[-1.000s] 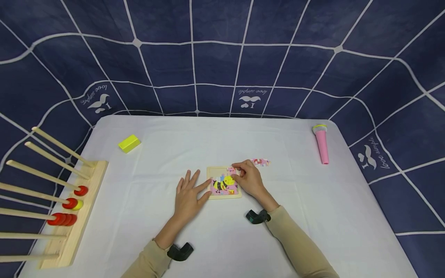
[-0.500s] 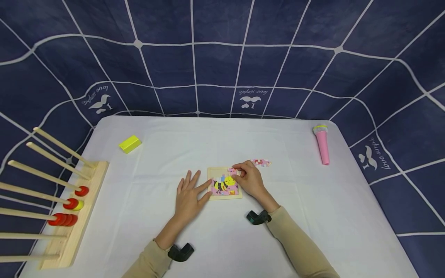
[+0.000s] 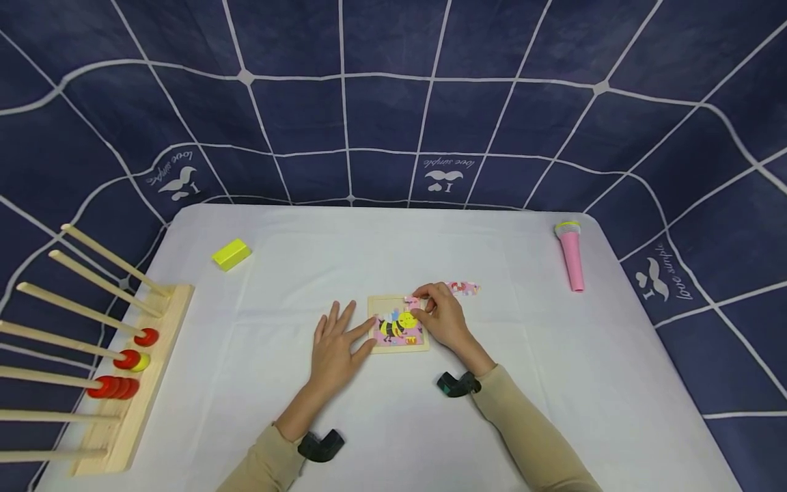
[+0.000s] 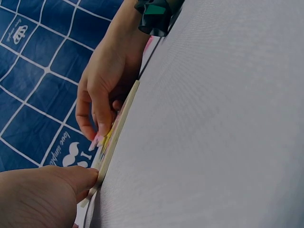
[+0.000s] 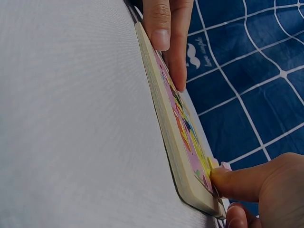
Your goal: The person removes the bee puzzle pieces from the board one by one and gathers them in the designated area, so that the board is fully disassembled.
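A wooden jigsaw puzzle point(image 3: 398, 348) with a bee picture lies in a pale frame near the middle of the table. My left hand point(image 3: 332, 350) is spread out, its thumb and index finger touching the frame's left edge. At the upper right corner, my right hand point(image 3: 444, 318) pinches a small pink puzzle piece point(image 3: 411, 301). In the left wrist view, this pink piece point(image 4: 97, 141) sticks up at the fingertips, tilted above the picture. Bare wood shows along the upper left of the frame. Other pink puzzle pieces point(image 3: 464, 288) lie just behind my right hand, partly covered by it.
A wooden bead rack point(image 3: 144, 400) with upright pegs and red and yellow beads stands along the left edge. A yellow block point(image 3: 231, 255) lies at the back left, a pink toy microphone point(image 3: 572, 260) at the back right. A blue checked cloth hangs behind.
The small pink puzzle piece in my right fingers has shifted and tipped slightly at the upper right corner. My left hand stays at the frame's edge.
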Available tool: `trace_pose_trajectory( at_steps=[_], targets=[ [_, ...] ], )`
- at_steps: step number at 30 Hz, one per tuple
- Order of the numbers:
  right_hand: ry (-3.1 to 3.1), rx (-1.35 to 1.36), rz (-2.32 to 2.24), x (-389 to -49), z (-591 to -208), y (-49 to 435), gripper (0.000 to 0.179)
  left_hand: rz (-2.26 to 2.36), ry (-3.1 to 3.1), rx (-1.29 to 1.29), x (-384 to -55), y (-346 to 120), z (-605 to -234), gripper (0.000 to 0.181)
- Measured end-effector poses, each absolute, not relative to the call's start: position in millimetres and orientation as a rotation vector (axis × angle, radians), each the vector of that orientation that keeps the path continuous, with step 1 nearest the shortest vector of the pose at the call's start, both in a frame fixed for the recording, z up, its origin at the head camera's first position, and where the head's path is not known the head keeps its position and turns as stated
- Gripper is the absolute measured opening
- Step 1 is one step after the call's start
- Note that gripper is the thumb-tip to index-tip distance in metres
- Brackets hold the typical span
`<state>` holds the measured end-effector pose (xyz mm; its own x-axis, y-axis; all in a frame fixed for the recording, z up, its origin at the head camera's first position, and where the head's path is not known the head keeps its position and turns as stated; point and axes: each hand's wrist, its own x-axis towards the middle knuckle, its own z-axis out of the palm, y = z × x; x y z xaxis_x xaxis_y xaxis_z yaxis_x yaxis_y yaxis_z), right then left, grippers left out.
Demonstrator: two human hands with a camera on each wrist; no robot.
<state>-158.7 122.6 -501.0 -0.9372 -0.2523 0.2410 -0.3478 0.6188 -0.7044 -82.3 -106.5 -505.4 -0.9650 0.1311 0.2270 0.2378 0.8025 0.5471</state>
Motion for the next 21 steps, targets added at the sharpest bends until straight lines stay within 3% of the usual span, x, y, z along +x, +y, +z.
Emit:
trace_pose_trajectory(
  at_steps=[13, 21],
  targets=[
    [-2.662, 0.516, 1.445, -160.1, -501.1, 120.8, 0.019, -0.879, -2.817, -0.292, -82.2, -109.6, -504.7, 0.042],
    [-2.603, 0.331, 1.793, -153.9, -477.8, 121.9, 0.021, -0.899, -2.805, -0.304, -83.2, -107.7, -505.7, 0.041]
  ],
)
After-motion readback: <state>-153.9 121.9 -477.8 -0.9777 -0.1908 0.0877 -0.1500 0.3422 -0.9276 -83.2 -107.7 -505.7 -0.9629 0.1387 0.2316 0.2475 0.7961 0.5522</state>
